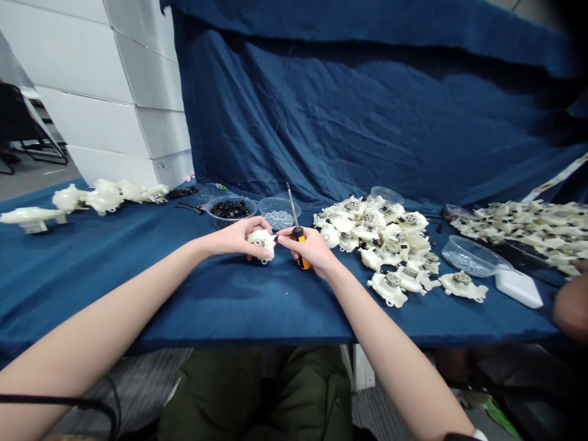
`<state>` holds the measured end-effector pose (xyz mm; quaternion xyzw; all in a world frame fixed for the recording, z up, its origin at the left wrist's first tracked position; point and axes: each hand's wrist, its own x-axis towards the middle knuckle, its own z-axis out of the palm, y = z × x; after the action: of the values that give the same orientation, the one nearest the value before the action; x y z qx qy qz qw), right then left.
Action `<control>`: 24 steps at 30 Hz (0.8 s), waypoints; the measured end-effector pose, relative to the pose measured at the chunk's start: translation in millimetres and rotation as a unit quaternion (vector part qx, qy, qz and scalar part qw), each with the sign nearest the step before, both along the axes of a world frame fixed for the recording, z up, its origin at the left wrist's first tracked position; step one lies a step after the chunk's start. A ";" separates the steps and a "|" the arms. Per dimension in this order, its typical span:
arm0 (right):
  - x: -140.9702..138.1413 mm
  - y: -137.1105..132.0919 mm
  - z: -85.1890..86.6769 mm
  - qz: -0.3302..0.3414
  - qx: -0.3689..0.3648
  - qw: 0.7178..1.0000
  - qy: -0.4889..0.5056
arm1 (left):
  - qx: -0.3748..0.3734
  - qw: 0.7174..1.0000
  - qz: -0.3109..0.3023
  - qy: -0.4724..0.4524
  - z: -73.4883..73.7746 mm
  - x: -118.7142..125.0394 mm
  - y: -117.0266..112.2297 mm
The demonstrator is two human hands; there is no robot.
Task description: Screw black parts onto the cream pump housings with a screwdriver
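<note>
My left hand (232,237) grips a white plastic motor housing (261,244) at the middle of the blue-covered table, with a round metal part showing on its face. My right hand (309,247) is closed around a screwdriver (301,250) with an orange and black handle. Its thin steel shaft points up and away from me, clear of the housing. The fingers of my right hand come very close to the housing, and the two hands nearly meet there.
Just beyond my hands stand clear bowls of black parts (229,209) and silver screws (278,219). A heap of white housings (376,236) lies to the right, with another (528,229) farther along. A co-worker's hand (572,309) is at the right edge.
</note>
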<state>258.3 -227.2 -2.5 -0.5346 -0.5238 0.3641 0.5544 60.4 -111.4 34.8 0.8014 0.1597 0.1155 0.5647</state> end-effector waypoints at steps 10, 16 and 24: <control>1.8 5.7 -6.0 -0.038 0.038 0.995 -0.085 | -0.118 0.993 -0.006 -0.006 -5.8 2.0 0.0; 0.0 8.7 -7.3 -0.023 0.067 0.991 -0.117 | -0.208 0.978 0.011 0.005 -10.3 6.1 -3.5; 9.6 17.9 9.3 0.037 0.076 0.982 -0.169 | -0.332 0.938 -0.066 0.073 -15.7 13.3 2.5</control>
<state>268.0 -209.3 6.8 -0.5250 -0.6555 0.2474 0.4833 73.7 -108.9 19.1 0.5831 0.1767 -0.0407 0.7919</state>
